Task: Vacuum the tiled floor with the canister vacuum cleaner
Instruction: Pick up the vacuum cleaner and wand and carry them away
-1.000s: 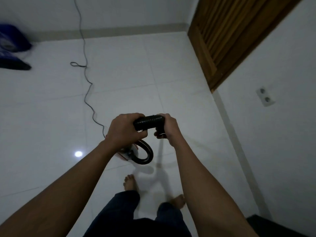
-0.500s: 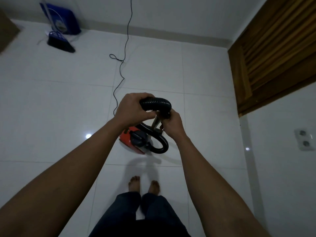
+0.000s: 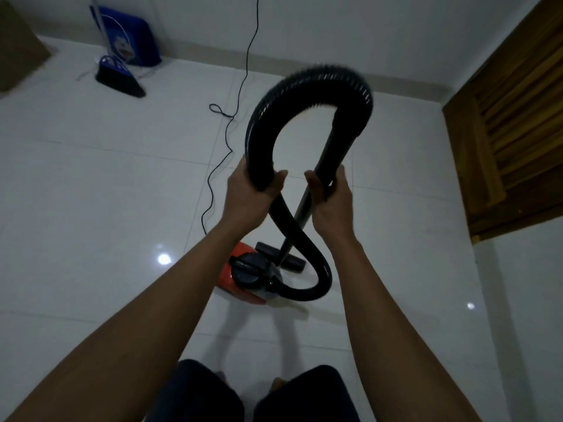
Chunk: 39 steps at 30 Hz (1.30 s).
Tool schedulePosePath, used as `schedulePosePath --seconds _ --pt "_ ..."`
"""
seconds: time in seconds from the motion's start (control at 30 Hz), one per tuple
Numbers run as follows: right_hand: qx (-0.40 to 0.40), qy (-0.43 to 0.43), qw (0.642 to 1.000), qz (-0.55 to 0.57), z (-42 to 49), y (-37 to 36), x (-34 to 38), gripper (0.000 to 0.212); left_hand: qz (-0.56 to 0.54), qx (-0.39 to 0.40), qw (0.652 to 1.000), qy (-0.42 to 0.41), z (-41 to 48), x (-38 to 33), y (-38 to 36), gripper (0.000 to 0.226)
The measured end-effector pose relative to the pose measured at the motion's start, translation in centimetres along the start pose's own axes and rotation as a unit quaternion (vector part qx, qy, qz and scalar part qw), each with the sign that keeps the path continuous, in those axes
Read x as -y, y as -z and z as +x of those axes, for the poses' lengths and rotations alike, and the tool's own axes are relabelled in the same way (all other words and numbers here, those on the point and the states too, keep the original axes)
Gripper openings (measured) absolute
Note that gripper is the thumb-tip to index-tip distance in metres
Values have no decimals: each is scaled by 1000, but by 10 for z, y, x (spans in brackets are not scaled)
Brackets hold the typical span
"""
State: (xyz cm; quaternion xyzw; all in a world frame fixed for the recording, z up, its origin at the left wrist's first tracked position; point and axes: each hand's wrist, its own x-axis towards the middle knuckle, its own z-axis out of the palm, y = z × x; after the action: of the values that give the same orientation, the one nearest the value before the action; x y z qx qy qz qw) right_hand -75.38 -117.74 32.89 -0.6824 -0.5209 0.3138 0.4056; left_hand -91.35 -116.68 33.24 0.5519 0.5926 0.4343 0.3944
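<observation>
Two firm grips: left hand (image 3: 253, 196) round the hose (image 3: 304, 77), right hand (image 3: 330, 202) round the top of the tube (image 3: 305, 204). That tube slants down and forward to the nozzle (image 3: 294, 264) on the floor (image 3: 91, 208), just beside the red canister (image 3: 240, 274).

Dim rm, glare on tiles (image 3: 91, 208), hose (image 3: 316, 73) blurred.
</observation>
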Motion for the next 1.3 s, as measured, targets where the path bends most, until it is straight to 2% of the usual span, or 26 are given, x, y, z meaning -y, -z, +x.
schedulePosePath --seconds 0.2,0.37,0.63,0.73,0.83,0.87,0.93,1.0,1.07,1.1,1.2,1.3 --pt "-16 28 999 -14 22 -48 -76 37 -46 26 997 -60 15 86 -59 35" --pt "11 31 999 -7 41 -80 -141 33 -101 59 986 -121 31 156 -97 20" --pt "-29 99 995 -1 63 -106 -181 44 -103 65 973 -196 39 218 -114 32" --pt "-24 85 996 -8 57 -106 -172 44 -52 56 985 -156 26 245 -98 49" --pt "-31 74 997 -16 60 -107 -173 41 71 0 997 -26 11 307 -82 59" --pt "-39 75 996 -17 63 -107 -176 41 139 -15 990 38 9 334 -78 63" --pt "-54 76 996 -13 68 -112 -184 43 255 4 952 167 7 387 -74 72" --pt "-54 77 995 -13 72 -116 -185 43 285 63 921 259 -3 414 -71 68" --pt "-53 80 995 -18 74 -117 -183 40 273 105 923 248 -11 422 -67 34" --pt "-53 82 995 -20 76 -117 -184 39 269 119 929 223 -11 420 -66 26" --pt "-58 81 995 -8 77 -116 -186 39 285 124 926 215 -5 427 -66 33" --pt "-64 85 994 -1 75 -118 -186 41 293 87 919 249 -5 443 -71 32"
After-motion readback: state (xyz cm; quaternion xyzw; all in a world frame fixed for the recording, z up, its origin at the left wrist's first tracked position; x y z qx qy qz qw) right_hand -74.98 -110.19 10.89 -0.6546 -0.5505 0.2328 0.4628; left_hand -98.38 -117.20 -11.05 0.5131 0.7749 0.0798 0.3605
